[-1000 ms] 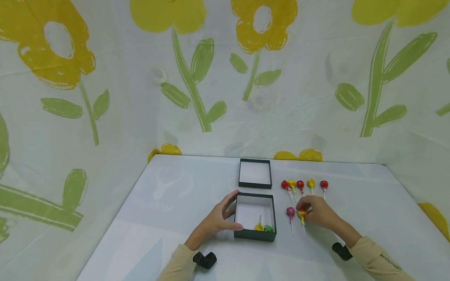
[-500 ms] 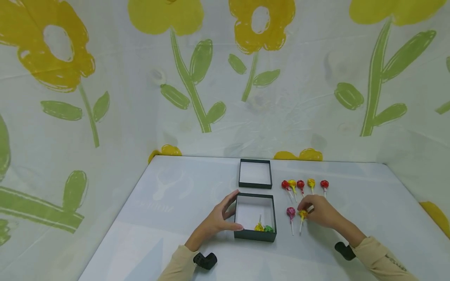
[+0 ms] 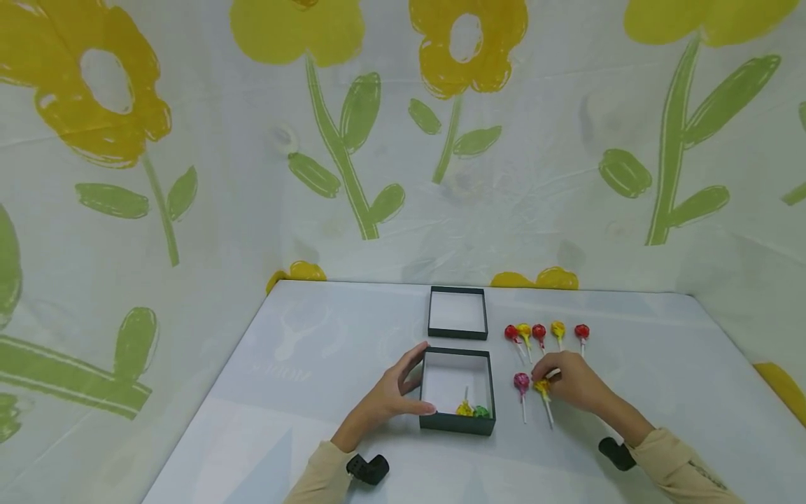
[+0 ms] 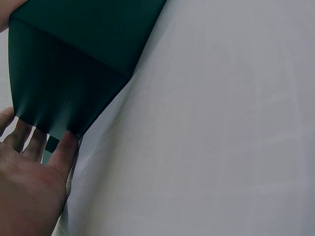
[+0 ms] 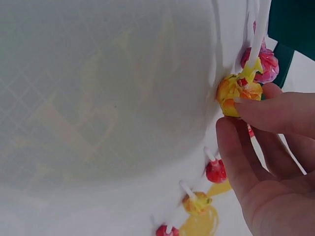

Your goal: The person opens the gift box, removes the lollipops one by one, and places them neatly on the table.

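Note:
In the head view a dark green box (image 3: 456, 424) with a white inside holds a yellow lollipop (image 3: 464, 408) and a green one at its near right. My left hand (image 3: 392, 392) grips the box's left side, thumb at the near corner and fingers at the far one. Right of the box, my right hand (image 3: 574, 381) pinches a yellow lollipop (image 5: 234, 93) by its wrapped head between thumb and fingers. Its white stick points toward me. Close to its left lies a pink lollipop (image 3: 521, 381), stick also toward me.
Behind the box sits its dark green lid (image 3: 457, 334), inner side up. A row of red and yellow lollipops (image 3: 539, 332) lies beyond my right hand. A flower-printed curtain (image 3: 516, 210) stands along the table's back edge.
The yellow lollipop in my right hand has turned, its stick's end swinging left and then right. The left hand and the box have stayed in place.

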The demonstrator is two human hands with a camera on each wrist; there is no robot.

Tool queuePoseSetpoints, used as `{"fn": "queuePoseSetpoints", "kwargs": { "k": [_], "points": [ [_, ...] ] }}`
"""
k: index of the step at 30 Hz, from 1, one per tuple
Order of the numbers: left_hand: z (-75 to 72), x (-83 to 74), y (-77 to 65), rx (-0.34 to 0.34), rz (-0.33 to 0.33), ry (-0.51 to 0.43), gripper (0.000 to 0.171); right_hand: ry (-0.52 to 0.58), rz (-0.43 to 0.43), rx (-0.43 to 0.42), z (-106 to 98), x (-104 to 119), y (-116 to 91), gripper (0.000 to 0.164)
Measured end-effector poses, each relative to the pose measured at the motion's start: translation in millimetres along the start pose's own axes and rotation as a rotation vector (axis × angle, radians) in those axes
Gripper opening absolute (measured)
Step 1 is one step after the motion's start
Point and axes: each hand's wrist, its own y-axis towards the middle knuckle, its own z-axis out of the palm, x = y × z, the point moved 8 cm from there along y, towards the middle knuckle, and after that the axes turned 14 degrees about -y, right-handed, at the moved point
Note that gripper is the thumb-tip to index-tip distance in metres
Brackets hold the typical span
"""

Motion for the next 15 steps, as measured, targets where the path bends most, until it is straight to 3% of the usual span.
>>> {"fn": "queuePoseSetpoints", "kwargs": {
  "k": [7, 15],
  "points": [
    [-0.2, 0.8, -0.1, 0.007, 0.007, -0.01, 0.103, -0.034, 0.019, -0.041, -8, -2, -2, 0.032],
    [-1.3, 2.8, 0.0, -0.006, -0.002, -0.001, 0.103, -0.034, -0.02, -0.076, -22, 4, -3, 0.022]
  ]
}}
